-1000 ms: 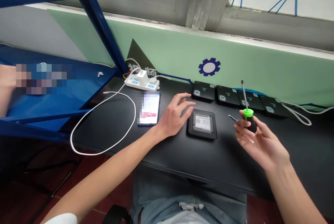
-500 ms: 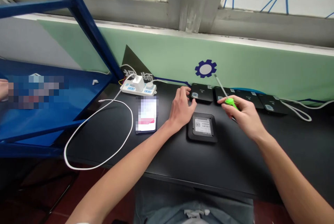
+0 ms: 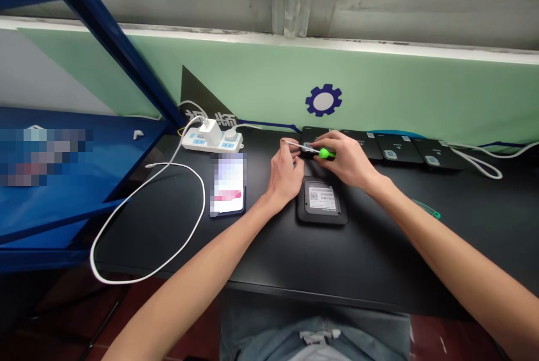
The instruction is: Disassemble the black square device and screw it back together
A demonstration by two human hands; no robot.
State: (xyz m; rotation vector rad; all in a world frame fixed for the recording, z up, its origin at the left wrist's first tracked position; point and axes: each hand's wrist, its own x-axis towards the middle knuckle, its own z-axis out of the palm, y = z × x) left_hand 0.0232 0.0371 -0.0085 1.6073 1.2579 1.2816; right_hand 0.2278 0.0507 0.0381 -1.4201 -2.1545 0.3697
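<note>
My right hand (image 3: 347, 161) is closed around the bright green handle of a screwdriver (image 3: 324, 153), whose metal shaft points left. The shaft's tip reaches the fingers of my left hand (image 3: 287, 170), which are curled together. Whether they pinch the tip or some tiny part there is too small to tell. Just below both hands, a black square device (image 3: 322, 218) lies flat on the black table (image 3: 269, 254) with a white printed label facing up. Behind the hands, another black box (image 3: 314, 135) is partly covered by my right hand.
Several similar black boxes (image 3: 400, 150) line the wall. A green slim tool (image 3: 428, 209) lies beyond my right forearm. To the left are a lit phone (image 3: 229, 187), a white power strip (image 3: 213, 141) and a looped white cable (image 3: 203, 187). A blue frame (image 3: 113, 52) rises at left.
My right hand has moved left with the screwdriver, which swung from pointing up to lying nearly level. Its tip now meets my left hand, whose fingers have curled in. The view has shifted slightly.
</note>
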